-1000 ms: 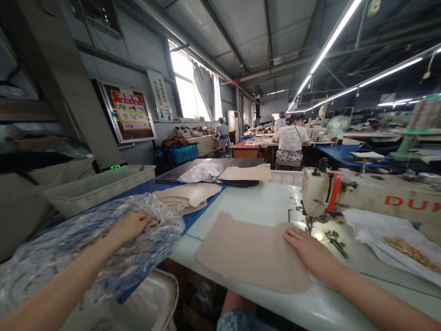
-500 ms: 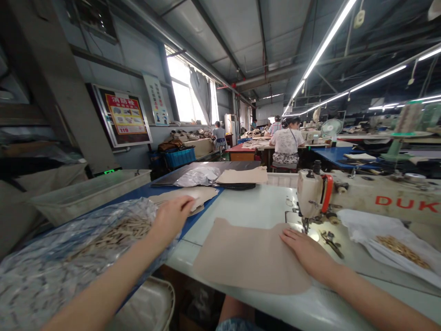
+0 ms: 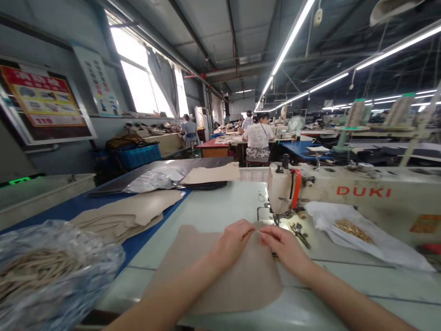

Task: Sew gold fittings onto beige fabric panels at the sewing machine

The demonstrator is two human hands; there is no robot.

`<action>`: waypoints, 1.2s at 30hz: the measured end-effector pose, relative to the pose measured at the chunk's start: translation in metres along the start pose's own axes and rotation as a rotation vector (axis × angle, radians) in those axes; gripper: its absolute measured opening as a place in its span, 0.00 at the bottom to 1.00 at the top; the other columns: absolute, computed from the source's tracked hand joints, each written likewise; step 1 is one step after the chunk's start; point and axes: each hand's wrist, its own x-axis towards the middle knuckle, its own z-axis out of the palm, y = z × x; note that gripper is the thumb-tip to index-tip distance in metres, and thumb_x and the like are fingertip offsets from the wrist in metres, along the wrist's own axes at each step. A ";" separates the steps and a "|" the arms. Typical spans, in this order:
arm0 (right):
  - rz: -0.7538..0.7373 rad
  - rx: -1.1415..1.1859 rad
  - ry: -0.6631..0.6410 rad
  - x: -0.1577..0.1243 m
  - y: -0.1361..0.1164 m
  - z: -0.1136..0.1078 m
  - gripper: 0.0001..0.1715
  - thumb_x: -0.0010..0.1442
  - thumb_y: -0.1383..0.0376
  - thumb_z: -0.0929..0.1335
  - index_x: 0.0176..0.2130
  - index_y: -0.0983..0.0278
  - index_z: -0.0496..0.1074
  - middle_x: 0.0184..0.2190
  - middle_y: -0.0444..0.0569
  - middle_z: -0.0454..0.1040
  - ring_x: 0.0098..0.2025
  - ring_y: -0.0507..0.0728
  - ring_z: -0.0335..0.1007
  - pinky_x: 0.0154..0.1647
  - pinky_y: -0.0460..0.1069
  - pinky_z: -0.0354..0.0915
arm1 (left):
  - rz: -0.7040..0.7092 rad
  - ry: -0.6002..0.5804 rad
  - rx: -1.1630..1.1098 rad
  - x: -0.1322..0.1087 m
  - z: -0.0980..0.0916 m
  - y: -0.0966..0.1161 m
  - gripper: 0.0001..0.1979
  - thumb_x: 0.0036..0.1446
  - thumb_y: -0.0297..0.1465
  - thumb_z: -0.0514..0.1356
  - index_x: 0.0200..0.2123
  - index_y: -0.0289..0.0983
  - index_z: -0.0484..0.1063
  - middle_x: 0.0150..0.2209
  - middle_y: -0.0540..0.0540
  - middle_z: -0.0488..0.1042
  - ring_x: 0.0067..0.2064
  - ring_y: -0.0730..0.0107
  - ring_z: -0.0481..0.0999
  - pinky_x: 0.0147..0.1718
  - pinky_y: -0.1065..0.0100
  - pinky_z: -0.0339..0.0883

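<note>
Left hand (image 3: 234,243) has left the clear plastic bag (image 3: 51,271); together with right hand (image 3: 284,248), it pinches the tan panel (image 3: 241,289) beside the cream sewing machine (image 3: 344,197).

DUKI sewing machine (image 3: 365,192): white bag (image 3: 386,243) of gold-coloured small parts (image 3: 353,230) before its arm; stacked tan panels (image 3: 127,209) and clear plastic bag (image 3: 44,262) of tan strips (image 3: 37,269) to its left.

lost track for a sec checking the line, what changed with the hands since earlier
The left hand has left the clear plastic bag and moved right onto the beige panel. The right hand has slid inward to meet it, both at the panel's upper edge. The sewing machine stayed put.
</note>
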 end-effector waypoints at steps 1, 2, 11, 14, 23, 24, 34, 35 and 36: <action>0.035 0.100 0.016 0.002 0.001 0.000 0.14 0.53 0.57 0.65 0.32 0.64 0.74 0.28 0.46 0.76 0.33 0.57 0.72 0.38 0.51 0.67 | 0.009 0.011 -0.004 0.001 0.003 -0.001 0.10 0.60 0.28 0.51 0.34 0.37 0.73 0.33 0.47 0.75 0.37 0.70 0.74 0.38 0.70 0.67; 0.077 0.197 0.036 0.004 0.003 0.001 0.14 0.51 0.56 0.67 0.31 0.64 0.73 0.26 0.45 0.76 0.31 0.56 0.72 0.37 0.50 0.67 | 0.011 0.016 -0.013 0.002 0.006 -0.002 0.10 0.60 0.28 0.51 0.34 0.38 0.72 0.33 0.47 0.74 0.37 0.70 0.73 0.39 0.70 0.67; 0.124 0.364 0.175 0.007 0.017 0.005 0.08 0.47 0.61 0.70 0.29 0.63 0.72 0.24 0.43 0.74 0.30 0.53 0.70 0.35 0.48 0.66 | -0.307 -0.021 -0.378 0.004 0.012 -0.006 0.08 0.51 0.30 0.57 0.36 0.40 0.71 0.35 0.48 0.76 0.35 0.67 0.75 0.39 0.66 0.69; 0.109 0.319 0.200 0.008 0.019 0.005 0.07 0.47 0.63 0.69 0.29 0.63 0.72 0.24 0.43 0.74 0.29 0.53 0.69 0.34 0.47 0.65 | -0.447 -0.061 -0.574 0.007 0.013 -0.008 0.14 0.46 0.32 0.61 0.39 0.38 0.70 0.35 0.47 0.76 0.36 0.65 0.76 0.40 0.65 0.70; 0.050 0.101 0.143 0.001 0.017 0.003 0.07 0.52 0.67 0.65 0.33 0.62 0.73 0.27 0.44 0.75 0.31 0.53 0.70 0.34 0.46 0.65 | -0.578 -0.220 -0.745 0.017 0.012 -0.010 0.11 0.43 0.38 0.61 0.29 0.36 0.72 0.24 0.50 0.75 0.29 0.68 0.74 0.33 0.68 0.67; 0.018 0.003 0.113 -0.002 0.014 -0.002 0.08 0.52 0.68 0.65 0.33 0.62 0.74 0.28 0.44 0.75 0.32 0.53 0.70 0.34 0.46 0.64 | -0.577 -0.234 -0.740 0.019 0.013 -0.011 0.12 0.42 0.38 0.62 0.28 0.36 0.73 0.24 0.50 0.75 0.29 0.68 0.73 0.32 0.68 0.66; 0.136 -0.886 0.308 -0.036 0.008 -0.148 0.14 0.59 0.67 0.61 0.39 0.62 0.74 0.37 0.49 0.77 0.37 0.56 0.72 0.38 0.48 0.65 | -0.577 -0.281 -0.622 0.038 0.010 -0.005 0.14 0.38 0.43 0.63 0.24 0.38 0.73 0.21 0.51 0.73 0.29 0.64 0.73 0.32 0.67 0.66; 0.187 -0.933 0.316 -0.032 0.011 -0.162 0.14 0.60 0.68 0.61 0.39 0.64 0.74 0.38 0.51 0.77 0.37 0.57 0.72 0.38 0.49 0.65 | -0.572 -0.277 -0.616 0.039 0.011 -0.003 0.14 0.38 0.43 0.63 0.24 0.38 0.73 0.22 0.51 0.73 0.29 0.64 0.73 0.32 0.67 0.65; 0.215 -0.961 0.308 -0.027 0.015 -0.174 0.13 0.60 0.68 0.61 0.39 0.65 0.75 0.38 0.53 0.77 0.38 0.59 0.72 0.38 0.50 0.65 | -0.566 -0.276 -0.614 0.039 0.012 -0.002 0.14 0.38 0.43 0.63 0.24 0.38 0.73 0.22 0.51 0.73 0.29 0.64 0.73 0.31 0.67 0.65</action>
